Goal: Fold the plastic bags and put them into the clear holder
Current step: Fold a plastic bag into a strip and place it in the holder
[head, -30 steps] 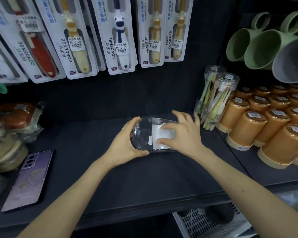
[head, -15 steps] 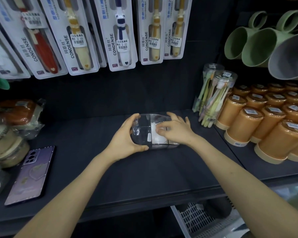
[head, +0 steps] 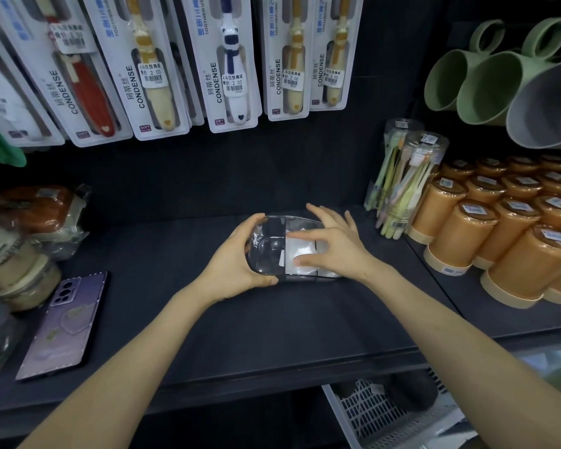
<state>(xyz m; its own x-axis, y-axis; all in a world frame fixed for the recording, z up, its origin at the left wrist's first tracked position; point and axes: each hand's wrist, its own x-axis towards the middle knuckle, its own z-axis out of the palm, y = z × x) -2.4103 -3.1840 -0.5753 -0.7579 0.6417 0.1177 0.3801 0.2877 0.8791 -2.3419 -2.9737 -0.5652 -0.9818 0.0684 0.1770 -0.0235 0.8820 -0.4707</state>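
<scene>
The dark shelf carries a clear holder, a purple phone, orange canisters and toothbrush tubes.

I've got the clear holder sitting on the dark shelf, rounded end to the left, with a folded white plastic bag tucked in its right half.

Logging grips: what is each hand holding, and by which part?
The left hand grips the clear holder by its rounded left end. The right hand holds nothing; its straight fingers press the folded white bag inside.
</scene>
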